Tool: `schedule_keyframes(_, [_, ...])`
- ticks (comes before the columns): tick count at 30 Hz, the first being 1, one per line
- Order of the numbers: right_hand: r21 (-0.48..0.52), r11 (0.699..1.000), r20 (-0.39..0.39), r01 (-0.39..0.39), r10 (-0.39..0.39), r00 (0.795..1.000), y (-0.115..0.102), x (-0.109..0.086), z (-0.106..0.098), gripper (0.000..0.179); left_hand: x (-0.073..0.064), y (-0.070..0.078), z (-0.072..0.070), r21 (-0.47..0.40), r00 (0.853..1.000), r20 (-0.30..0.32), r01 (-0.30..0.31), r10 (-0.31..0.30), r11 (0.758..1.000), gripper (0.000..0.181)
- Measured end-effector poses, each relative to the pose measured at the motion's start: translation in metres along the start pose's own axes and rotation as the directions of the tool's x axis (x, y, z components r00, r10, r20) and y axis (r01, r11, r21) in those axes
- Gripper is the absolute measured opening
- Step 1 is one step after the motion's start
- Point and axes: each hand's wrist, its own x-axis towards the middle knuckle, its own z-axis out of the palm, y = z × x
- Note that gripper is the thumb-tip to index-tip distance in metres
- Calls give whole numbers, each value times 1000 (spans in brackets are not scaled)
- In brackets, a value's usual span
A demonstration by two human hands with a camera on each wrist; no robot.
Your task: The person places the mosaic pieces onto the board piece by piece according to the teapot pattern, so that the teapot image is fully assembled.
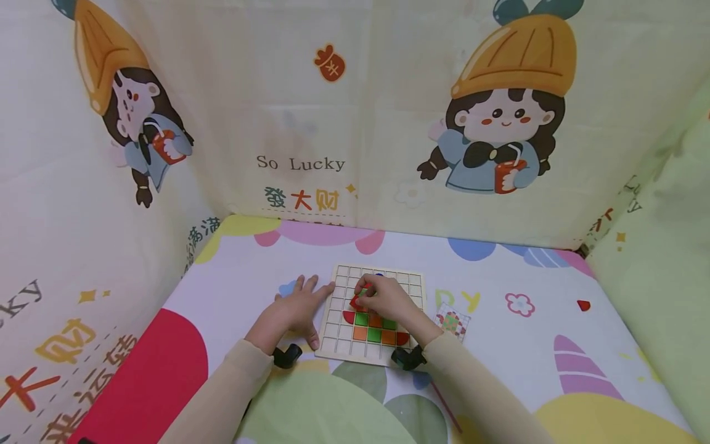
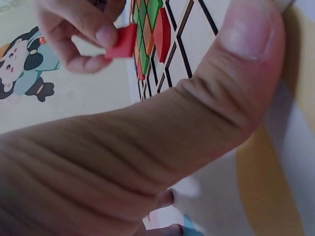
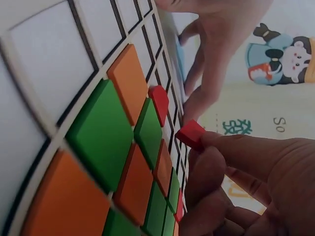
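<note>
A pale board with a square grid [image 1: 335,346] lies on the printed tabletop, holding green tiles [image 3: 101,137], orange tiles [image 3: 129,83] and red rounded corner pieces [image 3: 159,103]. My right hand [image 1: 391,300] is over the middle of the board, pinching a small red tile [image 3: 191,133] between thumb and fingertips. That tile is held just above the grid in the right wrist view. At the board's left side, my left hand [image 1: 295,310] is spread with its thumb and a finger along the edge. Its thumb [image 2: 221,83] fills much of the left wrist view.
A small pattern card [image 1: 453,322] lies right of the board, partly behind the right forearm. Farther right is a loose red piece [image 1: 583,305]. Printed cloth walls [image 1: 388,142] stand behind and at both sides of the table.
</note>
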Motion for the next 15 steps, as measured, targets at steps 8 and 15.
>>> schedule_keyframes(8, [-159, 987, -17, -4, 2, 1000, -9, 11, 12, 8, 1, -1, -1, 10, 1000, 6, -10, 10, 1000, 135])
schedule_keyframes(15, [-286, 957, -37, 49, -62, 997, -16, 10, 20, 3, 1, 0, -1, 12, 1000, 0, -5, 5, 1000, 135])
